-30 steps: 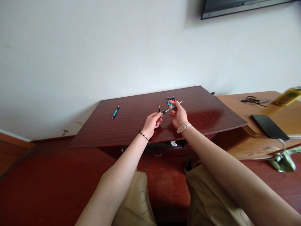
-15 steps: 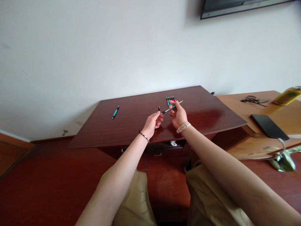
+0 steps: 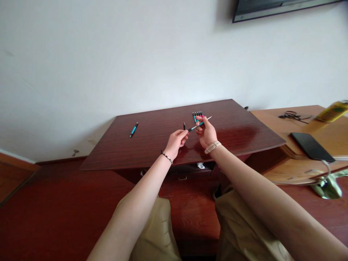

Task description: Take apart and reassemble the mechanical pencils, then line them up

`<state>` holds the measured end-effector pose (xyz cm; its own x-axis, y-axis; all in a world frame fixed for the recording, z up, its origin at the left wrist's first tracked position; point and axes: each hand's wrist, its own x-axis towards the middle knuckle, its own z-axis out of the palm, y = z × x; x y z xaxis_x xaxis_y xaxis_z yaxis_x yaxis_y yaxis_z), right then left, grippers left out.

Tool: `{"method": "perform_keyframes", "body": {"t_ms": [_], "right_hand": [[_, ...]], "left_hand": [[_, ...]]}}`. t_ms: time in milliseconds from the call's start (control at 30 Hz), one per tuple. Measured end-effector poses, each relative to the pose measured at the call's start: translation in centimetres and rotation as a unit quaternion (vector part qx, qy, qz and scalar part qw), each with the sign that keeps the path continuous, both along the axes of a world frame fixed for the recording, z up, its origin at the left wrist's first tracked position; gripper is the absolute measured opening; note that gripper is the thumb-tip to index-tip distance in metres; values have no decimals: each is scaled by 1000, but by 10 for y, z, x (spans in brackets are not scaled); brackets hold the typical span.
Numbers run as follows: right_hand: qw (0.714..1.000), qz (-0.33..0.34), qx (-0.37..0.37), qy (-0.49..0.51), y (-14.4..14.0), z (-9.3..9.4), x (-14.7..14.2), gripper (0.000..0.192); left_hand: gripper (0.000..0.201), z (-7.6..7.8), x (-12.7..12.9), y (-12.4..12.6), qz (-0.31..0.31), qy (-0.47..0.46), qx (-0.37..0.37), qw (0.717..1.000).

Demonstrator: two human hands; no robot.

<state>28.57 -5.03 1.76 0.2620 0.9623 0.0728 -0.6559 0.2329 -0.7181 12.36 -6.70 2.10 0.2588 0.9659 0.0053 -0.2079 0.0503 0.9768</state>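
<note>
Over the dark tabletop [image 3: 152, 145]: both bare hands meet above its middle, raised a little off the wood.
Right hand [image 3: 207, 133]: fingers closed around a teal pen [image 3: 198, 125], which slants up to the right, its thin pale tip past the thumb.
Left hand [image 3: 176, 140]: fingers pinched together on the dark lower end of that same pen; whether they hold a separate small part there is too small to tell.
Pen bundle [image 3: 197, 115]: several teal and red pens lie side by side on the tabletop just behind the right hand, partly hidden by it.
Small black piece [image 3: 184, 125]: stands on the tabletop just beyond the left hand, apart from the fingers.
Lone teal pen [image 3: 133, 129]: lies on the left part of the tabletop, well apart from both hands.
Lighter desk [image 3: 274, 119]: to the right, carrying a black phone [image 3: 311, 146], a coil of black cable [image 3: 292, 115] and a yellow bottle [image 3: 333, 110] at the frame edge.
Wrists: a bead bracelet [image 3: 166, 157] on the left, a pale watch strap [image 3: 212, 146] on the right.
</note>
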Motion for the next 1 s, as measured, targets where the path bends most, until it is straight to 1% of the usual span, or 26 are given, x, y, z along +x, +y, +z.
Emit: {"method": "perform_keyframes", "body": {"t_ms": [133, 233, 300, 433, 500, 700, 900, 1000], "right_hand": [[1000, 1, 2, -4, -1, 1, -1, 30], [1000, -1, 2, -5, -2, 2, -1, 30], [1000, 0, 2, -2, -1, 1, 0, 29], [1000, 3, 5, 3, 1, -2, 1, 29], [1000, 5, 8, 7, 2, -3, 1, 30], [1000, 4, 10, 7, -1, 0, 0, 32], [1000, -5, -12, -24, -2, 3, 0, 33], [1000, -2, -8, -21, -1, 3, 0, 33]], "left_hand": [[28, 0, 1, 0, 26, 6, 16, 1000], [29, 1, 1, -1, 29, -4, 19, 999], [31, 2, 1, -1, 22, -18, 4, 1000], [38, 1, 0, -1, -2, -41, -56, 998], [39, 0, 0, 0, -12, -39, -65, 997], [36, -1, 0, -2, -30, -15, -34, 999], [32, 3, 0, -3, -17, -1, -23, 1000], [29, 4, 1, -3, -7, -1, -15, 1000]]}}
